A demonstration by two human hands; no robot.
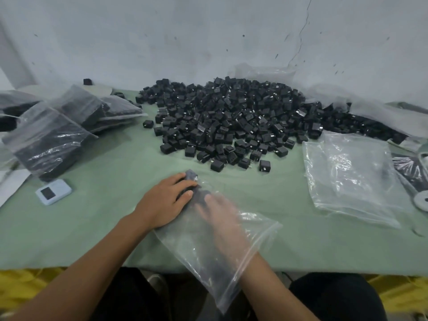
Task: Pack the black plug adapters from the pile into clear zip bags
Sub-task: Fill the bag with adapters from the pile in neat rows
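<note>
A clear zip bag [215, 258] lies on the green table [104, 216] in front of me, its mouth toward the near edge. A few black plug adapters [191, 176] sit at its far closed end. My left hand [165, 202] grips that end from outside, fingers and thumb curled round the adapters through the plastic. My right hand [222, 218] is inside the bag, blurred behind the film, its fingers stretched toward the adapters. The big pile of loose black adapters [231, 119] spreads across the far middle of the table.
Filled bags of adapters [53, 140] are stacked at the left. A small white device [53, 191] lies near them. Empty clear bags [349, 177] lie at the right, with more plastic against the wall. The table's near edge runs just above my lap.
</note>
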